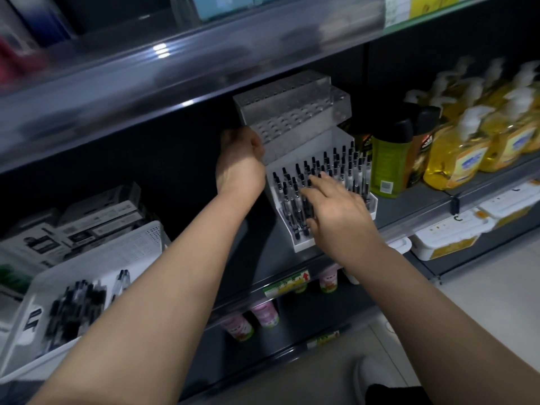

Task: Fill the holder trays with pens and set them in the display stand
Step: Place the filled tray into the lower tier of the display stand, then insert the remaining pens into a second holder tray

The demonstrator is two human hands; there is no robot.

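Head view: left hand [241, 159] grips empty holder tray [292, 112]; right hand [336, 211] lies open on pens [336, 162].

The left hand [241, 153] grips the left end of a clear, stepped plastic holder tray [292, 112], its holes empty, tilted above the white plastic display stand [327, 140] near the front edge of the dark shelf [415, 200]. The right hand [336, 220], fingers spread flat, rests on black-capped clear pens [330, 165] standing in that stand. A white perforated basket [117, 252] of loose pens sits toward the left.
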